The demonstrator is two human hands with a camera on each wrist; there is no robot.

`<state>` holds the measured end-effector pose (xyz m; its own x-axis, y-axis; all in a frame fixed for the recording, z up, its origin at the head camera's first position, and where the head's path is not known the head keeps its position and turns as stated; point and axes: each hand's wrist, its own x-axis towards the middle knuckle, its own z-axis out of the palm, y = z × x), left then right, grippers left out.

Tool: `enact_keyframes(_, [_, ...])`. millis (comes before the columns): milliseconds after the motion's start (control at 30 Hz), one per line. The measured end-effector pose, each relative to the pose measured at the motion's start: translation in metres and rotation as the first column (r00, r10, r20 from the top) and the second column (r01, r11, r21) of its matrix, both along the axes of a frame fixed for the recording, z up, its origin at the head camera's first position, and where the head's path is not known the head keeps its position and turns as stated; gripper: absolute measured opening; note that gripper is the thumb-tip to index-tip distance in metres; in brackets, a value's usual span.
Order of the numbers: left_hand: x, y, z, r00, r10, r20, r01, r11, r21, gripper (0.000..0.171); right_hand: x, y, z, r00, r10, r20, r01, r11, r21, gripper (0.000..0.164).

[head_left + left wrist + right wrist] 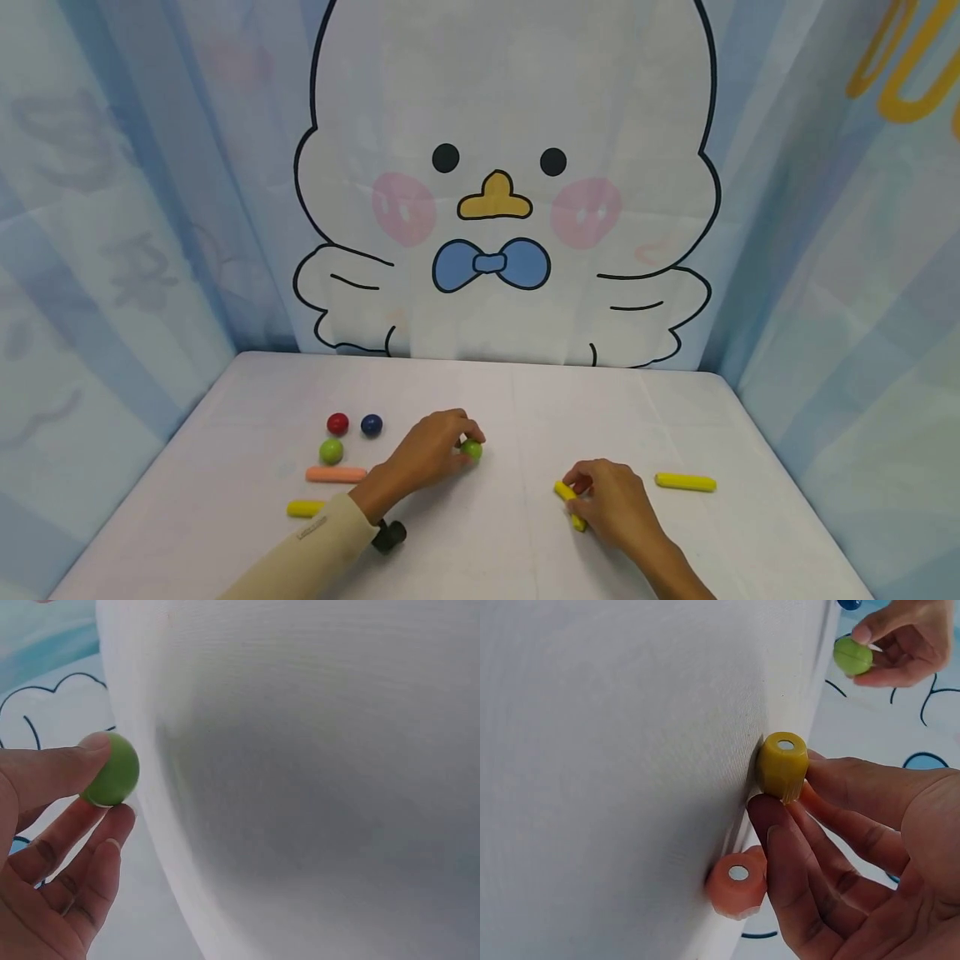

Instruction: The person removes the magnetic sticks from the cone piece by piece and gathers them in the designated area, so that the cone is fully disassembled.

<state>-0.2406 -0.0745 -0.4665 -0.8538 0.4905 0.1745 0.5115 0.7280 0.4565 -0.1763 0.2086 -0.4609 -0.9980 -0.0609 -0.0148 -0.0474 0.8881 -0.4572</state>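
Note:
My left hand (pixel 435 446) pinches a green ball (pixel 120 776) between thumb and fingertips, close over the tabletop. Over to the right, my right hand (pixel 611 504) holds a short yellow rod (pixel 564 491) by thumb and fingers. A shiny round disc shows on the end of this yellow rod in the right wrist view. Beside the fingers in that same view is a salmon-coloured rod end (pixel 733 889), also with a disc; I cannot make this rod out in the head view. Another yellow rod (pixel 686 482) lies to the right of the right hand.
On the table's left are a red ball (pixel 337 424), a dark blue ball (pixel 371 426) and another green ball (pixel 331 452). An orange rod (pixel 334 474) and a partly hidden yellow rod (pixel 303 508) lie nearer. A dark piece (pixel 389 536) sits by the left sleeve. Printed curtains surround the table.

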Motion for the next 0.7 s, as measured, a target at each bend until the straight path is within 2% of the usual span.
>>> enact_keyframes(200, [0.011,-0.022,0.003,1.0,0.028,0.006,-0.027,1.0,-0.008,0.027,0.0,0.0,0.0,1.0,0.002,-0.002,-0.002,1.0,-0.003,0.027])
enact_keyframes(433, [0.024,-0.052,0.007,0.996,0.09,0.019,-0.09,0.996,0.003,0.027,0.0,0.001,0.0,1.0,0.006,0.006,-0.006,1.0,-0.005,0.026])
enact_keyframes(700, [0.029,-0.081,0.011,0.983,0.181,0.006,-0.181,0.983,0.009,0.028,-0.001,0.002,0.0,1.0,0.008,0.008,-0.008,1.0,-0.014,0.026])
